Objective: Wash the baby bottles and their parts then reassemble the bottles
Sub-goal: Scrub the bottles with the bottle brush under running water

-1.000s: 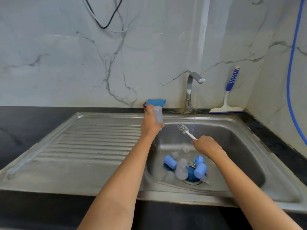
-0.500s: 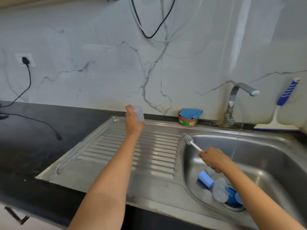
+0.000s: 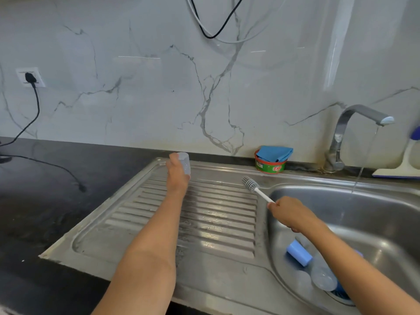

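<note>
One black plug (image 3: 29,77) sits in the wall socket at far left; its cable trails over the dark counter (image 3: 45,201). The left hand (image 3: 178,178) reaches over the far end of the ribbed drainboard (image 3: 216,219); its fingers curl around one clear bottle piece (image 3: 184,163), held upright. Against the wall stands one green-and-red tub (image 3: 270,168) whose label reads "Exo"; one folded blue cloth (image 3: 275,153) lies on top. The right hand (image 3: 288,214) clenches the white handle of one bottle brush (image 3: 251,184); the bristles point up and left over the basin's rim. In the sink basin (image 3: 375,223) lie one blue cap (image 3: 298,253) and one clear bottle (image 3: 322,278), partly hidden by the forearm; one tap (image 3: 361,113) runs a thin stream; one squeegee (image 3: 406,164) leans at the right edge.
</note>
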### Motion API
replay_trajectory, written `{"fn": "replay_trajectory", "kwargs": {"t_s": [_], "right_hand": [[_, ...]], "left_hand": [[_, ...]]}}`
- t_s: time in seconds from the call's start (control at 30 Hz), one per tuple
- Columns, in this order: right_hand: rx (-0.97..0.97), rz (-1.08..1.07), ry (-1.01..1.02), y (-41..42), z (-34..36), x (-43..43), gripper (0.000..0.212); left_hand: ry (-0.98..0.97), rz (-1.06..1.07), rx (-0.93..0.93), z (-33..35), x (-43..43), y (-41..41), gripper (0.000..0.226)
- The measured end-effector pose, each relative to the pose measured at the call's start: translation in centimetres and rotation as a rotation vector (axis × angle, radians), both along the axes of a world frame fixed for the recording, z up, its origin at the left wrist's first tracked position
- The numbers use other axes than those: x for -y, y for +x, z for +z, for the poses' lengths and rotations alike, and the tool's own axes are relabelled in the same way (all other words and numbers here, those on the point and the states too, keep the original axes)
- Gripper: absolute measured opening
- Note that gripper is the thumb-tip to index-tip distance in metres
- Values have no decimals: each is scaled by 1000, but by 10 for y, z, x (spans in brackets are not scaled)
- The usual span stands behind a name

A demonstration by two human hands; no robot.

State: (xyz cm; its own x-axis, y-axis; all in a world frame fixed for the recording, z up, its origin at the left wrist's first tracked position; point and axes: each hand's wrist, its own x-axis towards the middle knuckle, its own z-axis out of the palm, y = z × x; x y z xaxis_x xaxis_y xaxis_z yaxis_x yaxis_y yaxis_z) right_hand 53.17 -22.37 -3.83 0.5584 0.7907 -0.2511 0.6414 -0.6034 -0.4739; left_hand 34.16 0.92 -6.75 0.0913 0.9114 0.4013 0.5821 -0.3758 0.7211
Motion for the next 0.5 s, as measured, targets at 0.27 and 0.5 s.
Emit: {"fn": "replay_trajectory", "kwargs": {"t_s": [0.27,0.5], "right_hand": [[27,21,-13,3,-4,5,36],[11,10,-10,4,0,12,37]], "left_hand": [[0,-42,9,-7,-3,-4,84],[-26,-16,-30,1,5,-8,89]]}}
